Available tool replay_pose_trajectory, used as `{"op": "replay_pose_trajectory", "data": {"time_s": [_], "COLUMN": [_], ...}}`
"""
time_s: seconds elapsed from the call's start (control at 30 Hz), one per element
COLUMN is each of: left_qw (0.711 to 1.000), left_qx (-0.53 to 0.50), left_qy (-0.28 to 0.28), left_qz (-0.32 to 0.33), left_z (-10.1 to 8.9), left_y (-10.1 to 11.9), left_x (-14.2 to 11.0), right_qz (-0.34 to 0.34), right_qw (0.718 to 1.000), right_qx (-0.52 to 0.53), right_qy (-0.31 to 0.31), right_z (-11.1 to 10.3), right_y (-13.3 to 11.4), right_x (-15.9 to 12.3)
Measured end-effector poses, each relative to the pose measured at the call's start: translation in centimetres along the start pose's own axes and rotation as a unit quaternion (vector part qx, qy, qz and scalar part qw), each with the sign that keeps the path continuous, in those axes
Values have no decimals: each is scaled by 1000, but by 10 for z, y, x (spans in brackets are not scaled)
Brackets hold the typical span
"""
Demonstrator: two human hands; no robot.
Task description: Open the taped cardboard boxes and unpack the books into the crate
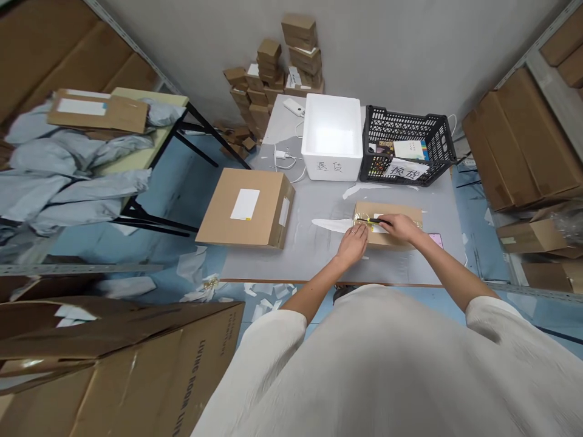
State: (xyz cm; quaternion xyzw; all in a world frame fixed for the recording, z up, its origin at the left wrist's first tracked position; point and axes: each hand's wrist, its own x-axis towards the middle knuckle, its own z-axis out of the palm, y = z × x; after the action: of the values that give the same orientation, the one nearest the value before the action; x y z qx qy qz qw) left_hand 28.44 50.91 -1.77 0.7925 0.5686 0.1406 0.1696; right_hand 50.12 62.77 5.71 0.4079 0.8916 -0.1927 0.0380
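A small brown cardboard box [395, 238] with shiny tape and a white label lies on the grey table [314, 261] in front of me. My right hand [401, 228] is closed around a black and yellow box cutter [372, 220], whose tip reaches the taped top near the box's left end. My left hand [353, 243] rests its fingers on the near left corner of that box, just below the cutter. A phone [436, 240], partly hidden by my right forearm, lies at the box's right.
A larger labelled carton [241, 209] sits on the table's left side. At the back stand a white foam bin [332, 167] and a black plastic crate [405, 124] with books. Grey parcels [68, 152] cover a side table. An open large carton [150, 370] stands at lower left.
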Motion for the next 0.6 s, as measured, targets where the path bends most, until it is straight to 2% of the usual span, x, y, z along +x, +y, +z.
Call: {"op": "replay_pose_trajectory", "data": {"time_s": [0.27, 0.6], "left_qw": [1000, 1000], "left_qx": [-14, -11], "left_qy": [11, 19], "left_qz": [12, 16], "left_z": [6, 7], "left_y": [-7, -8], "left_x": [1, -1], "right_qz": [-26, -40], "right_qw": [999, 995], "right_qx": [-32, -83], "right_qy": [-1, -43], "right_z": [-1, -9], "right_y": [6, 1], "right_x": [8, 16]}}
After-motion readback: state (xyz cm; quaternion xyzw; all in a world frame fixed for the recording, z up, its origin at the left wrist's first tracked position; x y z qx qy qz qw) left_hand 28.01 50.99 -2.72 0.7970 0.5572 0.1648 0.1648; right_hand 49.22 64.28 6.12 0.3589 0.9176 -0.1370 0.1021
